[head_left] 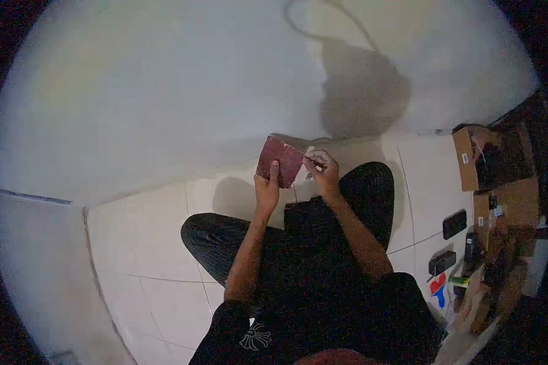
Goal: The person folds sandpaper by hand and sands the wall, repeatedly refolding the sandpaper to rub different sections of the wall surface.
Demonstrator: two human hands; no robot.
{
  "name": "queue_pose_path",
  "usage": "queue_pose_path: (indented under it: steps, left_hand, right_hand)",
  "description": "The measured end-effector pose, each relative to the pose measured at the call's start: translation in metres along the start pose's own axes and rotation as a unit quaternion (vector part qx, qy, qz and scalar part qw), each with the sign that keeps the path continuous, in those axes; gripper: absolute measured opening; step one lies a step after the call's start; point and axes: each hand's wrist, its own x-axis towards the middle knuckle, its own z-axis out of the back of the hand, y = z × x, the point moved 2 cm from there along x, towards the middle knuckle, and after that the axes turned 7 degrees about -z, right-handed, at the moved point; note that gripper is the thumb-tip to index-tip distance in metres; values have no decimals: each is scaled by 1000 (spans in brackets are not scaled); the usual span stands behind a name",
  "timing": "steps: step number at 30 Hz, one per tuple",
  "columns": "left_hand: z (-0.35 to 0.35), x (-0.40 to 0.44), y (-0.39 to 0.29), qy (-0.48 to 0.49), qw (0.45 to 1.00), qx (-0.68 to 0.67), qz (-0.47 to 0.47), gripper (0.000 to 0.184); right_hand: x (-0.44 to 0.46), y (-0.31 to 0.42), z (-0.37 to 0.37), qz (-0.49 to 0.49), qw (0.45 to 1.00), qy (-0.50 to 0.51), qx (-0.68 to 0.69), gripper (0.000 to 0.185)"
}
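Note:
A dark red, flat, roughly square piece (281, 159) is held up in front of the wall, above the crossed legs. My left hand (267, 184) grips its lower left part, with the thumb lying across its face. At its right edge, my right hand (324, 171) is closed in a pinch around a small, thin dark item that reaches the piece's edge. What that item is cannot be made out. A small pale bit shows just above the right fingers.
A pale wall (164, 91) rises in front of the tiled floor (140, 237). To the right stand an open cardboard box (467, 159), two dark cases (454, 224) (442, 263), and a red and blue scraper-like tool (438, 291). More boxes and clutter lie at the far right.

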Motion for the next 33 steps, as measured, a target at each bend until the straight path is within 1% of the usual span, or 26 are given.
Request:
queue_pose_path:
  steps: [1,2,3,4,7,11,12,13,14,15,16,17,18,19,20,21,23,24,25,26,27,28,29,30,31,33]
  left_hand:
    - [2,-1,3,21,999,10,25,45]
    - [2,-2,6,14,999,10,28,45]
    - [0,0,7,-8,1000,3,15,40]
    - [0,1,8,-29,1000,-3,1,39]
    - [0,3,5,-21,999,-2,30,39]
    - [-7,5,-6,-26,999,1,25,38]
    - [-9,5,-10,-59,998,-3,22,40]
    - [-11,2,-12,-94,995,-7,21,42]
    - [0,3,12,-53,992,20,116,48]
    - [-3,2,18,-44,992,21,119,48]
    - [-4,2,24,-79,990,-20,114,51]
    - [-5,1,29,-118,985,-62,108,53]
    - [-4,2,30,-120,985,-63,109,53]
    - [0,2,30,-96,984,-65,137,53]
    - [2,2,31,-76,981,-68,164,52]
    - [6,1,36,-88,980,-70,165,52]
    - [7,0,46,-101,991,-24,90,46]
    - [5,-1,41,-115,989,-25,93,46]
    - [1,-1,30,-109,985,-79,104,42]
    - [-2,-3,18,-105,979,-132,115,37]
    - [0,-4,12,-116,978,-130,116,37]
    - [0,-4,6,-115,976,-110,147,33]
    - [1,-4,4,-110,974,-91,179,29]
    - [2,-4,5,-111,974,-90,177,29]
    - [2,-4,6,-104,975,-107,165,29]
    - [-2,1,13,-90,976,-129,149,29]
  right_hand:
    - [1,0,-1,-3,1000,5,-2,21]
    - [3,1,-1,13,1000,-1,-20,19]
    - [2,3,-1,28,999,-6,-38,18]
    - [1,4,-1,24,999,0,-40,18]
    - [2,3,0,33,997,2,-66,18]
    - [3,4,4,44,996,-14,-82,16]
    - [1,5,5,48,994,-10,-102,15]
    - [1,3,7,45,994,-19,-101,15]
    - [4,1,6,27,997,-5,-66,16]
    - [5,-2,8,8,999,9,-32,16]
    - [5,-4,11,5,1000,4,-30,16]
    - [7,-5,13,-6,1000,22,-8,18]
    - [9,-6,14,-15,999,45,13,20]
    - [9,-7,13,-17,998,51,11,20]
    - [8,-5,11,29,999,31,-9,20]
    - [6,-2,6,74,997,14,-28,21]
    - [3,2,6,54,996,37,-57,20]
    - [1,4,6,38,995,47,-84,21]
    - [0,4,4,36,994,61,-88,21]
    - [-2,2,3,25,994,40,-94,21]
    - [-3,5,1,15,995,15,-98,22]
    - [-6,10,-1,14,995,24,-98,22]
    - [-7,15,-1,33,989,19,-141,21]
    - [-7,19,-1,53,981,9,-184,21]
    - [-6,16,0,55,982,7,-183,21]
    - [-2,17,2,203,949,23,-239,20]
